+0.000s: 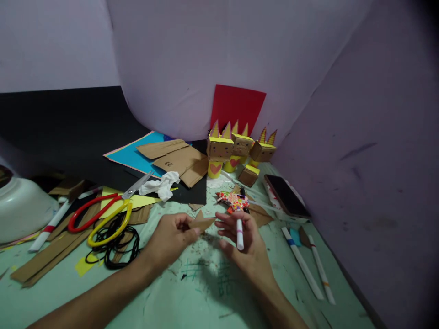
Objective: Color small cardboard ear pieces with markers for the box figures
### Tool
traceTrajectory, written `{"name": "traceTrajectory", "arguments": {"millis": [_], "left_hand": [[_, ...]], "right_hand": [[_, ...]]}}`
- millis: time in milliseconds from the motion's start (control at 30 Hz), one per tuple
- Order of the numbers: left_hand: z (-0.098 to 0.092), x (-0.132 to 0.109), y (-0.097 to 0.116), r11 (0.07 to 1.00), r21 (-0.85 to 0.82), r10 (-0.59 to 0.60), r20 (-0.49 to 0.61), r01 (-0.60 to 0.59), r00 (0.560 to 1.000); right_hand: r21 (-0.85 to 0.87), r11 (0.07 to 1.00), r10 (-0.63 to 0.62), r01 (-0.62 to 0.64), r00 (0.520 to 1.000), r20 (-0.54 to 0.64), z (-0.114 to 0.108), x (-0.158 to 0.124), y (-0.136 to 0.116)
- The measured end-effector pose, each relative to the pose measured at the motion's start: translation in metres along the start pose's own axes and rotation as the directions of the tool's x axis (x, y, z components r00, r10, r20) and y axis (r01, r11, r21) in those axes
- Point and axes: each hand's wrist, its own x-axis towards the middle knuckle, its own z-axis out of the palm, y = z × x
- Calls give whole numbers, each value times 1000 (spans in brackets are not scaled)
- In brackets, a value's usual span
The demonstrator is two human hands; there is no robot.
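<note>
My left hand (174,237) pinches a small brown cardboard piece (201,222) with pointed corners, like a star, just above the green tabletop. My right hand (245,240) is beside it, a white marker (240,234) with a pink ring tucked between its fingers. The thumb and fingertips of this hand are spread toward the cardboard's right point; whether they touch it I cannot tell. Just behind the right hand lies a small colourful patterned cutout (233,199) with dark parts on it.
Scissors (109,210) with red and yellow handles and black cord (118,242) lie left. Box-headed cardboard figures (219,151) stand at the back, by cardboard sheets (178,160) and crumpled tissue (163,186). To the right are a phone (286,195) and several markers (302,264).
</note>
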Motion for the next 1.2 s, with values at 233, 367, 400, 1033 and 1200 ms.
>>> {"name": "traceTrajectory", "arguments": {"millis": [233,367,400,1033,1200], "left_hand": [[24,-12,-4,939,-283,-138,209,195,968],[27,-13,-11,951,-235,-117,320,199,940],[28,-13,-12,957,-221,-105,338,188,935],[34,-8,-22,904,-358,-114,322,232,940],[34,-11,-18,908,-349,-114,325,231,939]], "right_hand": [[39,999,33,-29,994,-101,5,-1,2],[65,997,32,-29,998,-48,5,0,1],[53,998,27,-25,999,-45,6,1,0],[-455,890,-194,31,929,-316,2,-25,-2],[-522,839,-294,157,937,-189,1,-26,2]]}}
